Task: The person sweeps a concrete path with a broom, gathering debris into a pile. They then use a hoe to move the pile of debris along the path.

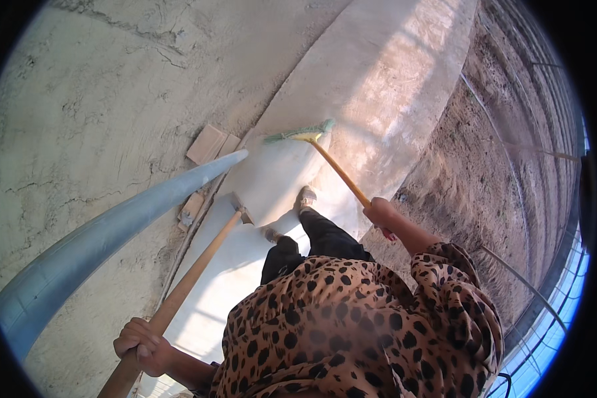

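Note:
My left hand [144, 347] is closed around the thick wooden handle of a hoe [199, 264], whose metal blade rests low by the concrete path, left of my feet. In my right hand [381, 213] is the yellow-orange handle of a broom [341, 171]. The broom's green bristles lie across the path ahead of my shoes, and the short end of its handle, with a red tip, sticks out below my fist. Whether the hoe blade touches the ground I cannot tell.
A grey-blue metal pipe [129, 219] slants up at the left. Brick-like blocks [207, 144] lie beside the path's edge, against a cracked earthen or plastered surface [94, 114]. Along the right of the concrete path [328, 89] runs bare soil [447, 184], with a thin pole [525, 283] over it.

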### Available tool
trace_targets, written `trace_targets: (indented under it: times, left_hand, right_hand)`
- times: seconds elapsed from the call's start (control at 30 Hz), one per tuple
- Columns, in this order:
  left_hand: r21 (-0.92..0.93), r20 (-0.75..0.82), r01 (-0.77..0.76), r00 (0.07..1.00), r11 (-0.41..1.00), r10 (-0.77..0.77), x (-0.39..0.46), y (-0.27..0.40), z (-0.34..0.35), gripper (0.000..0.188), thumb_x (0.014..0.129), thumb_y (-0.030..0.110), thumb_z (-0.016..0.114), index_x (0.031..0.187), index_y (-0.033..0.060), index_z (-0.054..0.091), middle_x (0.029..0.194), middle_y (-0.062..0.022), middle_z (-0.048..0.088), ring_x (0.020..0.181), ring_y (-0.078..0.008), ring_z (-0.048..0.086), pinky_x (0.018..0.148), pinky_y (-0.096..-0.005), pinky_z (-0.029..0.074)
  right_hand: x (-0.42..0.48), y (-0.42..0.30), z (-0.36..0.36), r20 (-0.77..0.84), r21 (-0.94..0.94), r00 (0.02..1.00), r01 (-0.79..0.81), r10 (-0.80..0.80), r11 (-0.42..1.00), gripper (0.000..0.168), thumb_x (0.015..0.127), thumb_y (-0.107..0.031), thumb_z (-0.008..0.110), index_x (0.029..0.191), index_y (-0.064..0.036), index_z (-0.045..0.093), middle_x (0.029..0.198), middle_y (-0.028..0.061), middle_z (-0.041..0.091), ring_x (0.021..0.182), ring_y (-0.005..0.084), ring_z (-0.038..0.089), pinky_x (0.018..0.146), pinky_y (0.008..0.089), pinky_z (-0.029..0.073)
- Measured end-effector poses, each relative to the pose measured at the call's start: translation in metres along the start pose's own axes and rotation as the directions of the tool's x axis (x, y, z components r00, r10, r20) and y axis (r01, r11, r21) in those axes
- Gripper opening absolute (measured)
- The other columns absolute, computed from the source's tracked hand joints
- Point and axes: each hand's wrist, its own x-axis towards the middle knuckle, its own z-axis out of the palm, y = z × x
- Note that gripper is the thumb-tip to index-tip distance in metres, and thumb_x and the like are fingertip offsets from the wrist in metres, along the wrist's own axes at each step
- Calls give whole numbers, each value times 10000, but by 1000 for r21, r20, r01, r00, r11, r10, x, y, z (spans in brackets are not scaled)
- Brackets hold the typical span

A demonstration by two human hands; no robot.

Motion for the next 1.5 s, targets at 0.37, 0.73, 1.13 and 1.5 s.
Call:
trace_targets:
  times: [0.37,0.73,1.13,1.5]
  left_hand:
    - [-35,286,-35,957,999,44,11,-12,68,132,701,117,535,745,88,414,537,6,398,469,-109,395,586,-308,392]
    - [-153,478,-8,875,988,81,31,-22,60,158,714,124,533,812,70,422,557,-21,421,486,-115,420,623,-321,398]
    - [-148,580,30,812,989,62,8,-13,36,137,752,92,511,866,90,434,575,21,414,534,-93,434,676,-316,364]
    - [-132,466,1,883,991,62,15,-15,22,147,730,120,521,842,90,431,562,13,404,488,-89,412,634,-293,376]
  right_hand:
    - [-35,87,126,134,868,985,-168,106,468,267,874,-286,526,790,-35,489,622,24,472,457,131,451,404,293,389]
    - [-125,126,310,372,904,871,-263,320,-336,141,859,-79,478,730,-26,458,531,50,430,409,186,435,381,328,382]
    - [67,34,179,201,882,979,-193,-27,-429,129,814,-31,456,694,-66,420,538,-3,444,443,106,459,404,220,420]
    - [57,-18,150,-37,987,992,19,-117,-157,140,834,-75,530,715,-35,467,590,21,441,432,102,399,389,243,370]
